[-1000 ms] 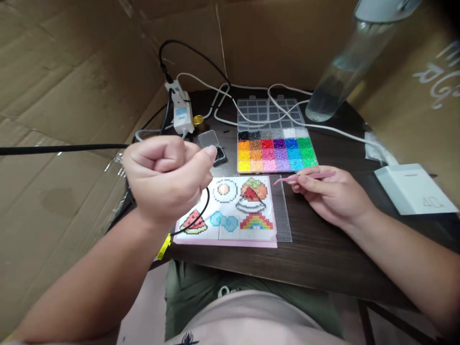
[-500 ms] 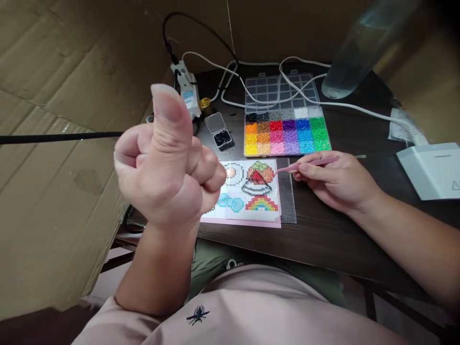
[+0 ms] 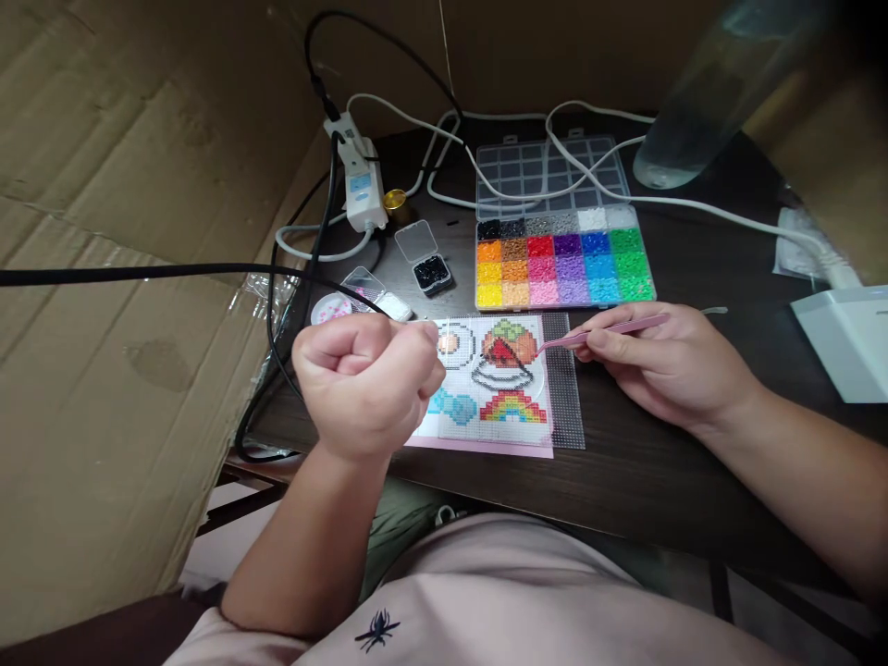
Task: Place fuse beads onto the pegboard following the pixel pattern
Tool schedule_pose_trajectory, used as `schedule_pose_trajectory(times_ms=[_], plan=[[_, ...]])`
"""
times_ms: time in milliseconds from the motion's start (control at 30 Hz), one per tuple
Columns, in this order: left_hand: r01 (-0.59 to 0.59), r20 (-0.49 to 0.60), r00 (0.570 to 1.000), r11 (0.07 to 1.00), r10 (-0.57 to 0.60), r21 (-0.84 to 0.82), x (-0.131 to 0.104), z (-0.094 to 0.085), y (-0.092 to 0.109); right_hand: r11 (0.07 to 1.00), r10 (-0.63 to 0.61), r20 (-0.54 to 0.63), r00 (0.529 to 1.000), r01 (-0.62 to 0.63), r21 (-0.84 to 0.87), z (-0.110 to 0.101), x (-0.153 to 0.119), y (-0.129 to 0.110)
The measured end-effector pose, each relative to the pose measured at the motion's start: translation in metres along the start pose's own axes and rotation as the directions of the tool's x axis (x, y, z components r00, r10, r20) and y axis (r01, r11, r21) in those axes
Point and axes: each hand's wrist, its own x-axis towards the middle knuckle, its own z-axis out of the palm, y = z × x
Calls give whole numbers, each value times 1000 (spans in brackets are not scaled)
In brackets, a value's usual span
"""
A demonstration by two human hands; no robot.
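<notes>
My left hand [image 3: 367, 388] is raised in a fist, thumb folded over the fingers, with nothing showing in it. It covers the left side of the pattern sheet [image 3: 450, 430]. My right hand [image 3: 666, 365] grips pink tweezers [image 3: 624, 326], whose tip points at the sheet's right part. On that sheet are pixel pictures of an egg, a fruit and a rainbow [image 3: 513, 409]. A clear pegboard [image 3: 567, 388] lies with the sheet. Dark beads [image 3: 503, 379] outline a shape over the fruit, with red beads [image 3: 499, 351] inside.
Behind the sheet stands an open bead box [image 3: 565, 264] with many colours. Smaller open boxes, one of black beads [image 3: 431, 270], one of white beads [image 3: 394, 307], sit left of it. A power strip [image 3: 361, 180], cables, a bottle [image 3: 684, 139] and a white device [image 3: 843, 342] surround the area.
My left hand has lowered and turned, and its raised thumb has folded down onto the fist. The small boxes at left now show. My right hand still holds the tweezers near the sheet.
</notes>
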Motion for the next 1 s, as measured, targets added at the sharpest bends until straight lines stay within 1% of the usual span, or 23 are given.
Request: schedule_pose_trajectory(times_ms=[133, 433, 600, 700, 800, 867, 933, 1000], plan=[[10, 31, 999, 999, -11, 48, -2, -5, -8, 999, 30, 14, 999, -30, -12, -1, 0, -1], [133, 41, 989, 982, -140, 136, -14, -28, -25, 998, 61, 0, 998, -61, 27, -4, -1, 1], [148, 5, 989, 976, -151, 161, -19, -43, -31, 997, 59, 14, 998, -59, -45, -4, -1, 0], [142, 22, 989, 971, -149, 194, -23, -51, -33, 996, 50, 38, 998, -47, -80, -6, -2, 1], [100, 90, 988, 966, -125, 239, -28, -59, -34, 995, 43, 54, 998, -38, -91, -8, -2, 1], [32, 180, 980, 965, -82, 262, -31, -64, -35, 995, 47, 55, 997, -42, -92, -8, -2, 1], [-53, 308, 951, 963, -32, 265, -31, -68, -37, 993, 56, 59, 997, -50, -106, -8, -2, 0], [-129, 423, 906, 959, 11, 252, -31, -71, -37, 991, 60, 59, 996, -52, -122, -7, -2, -1]])
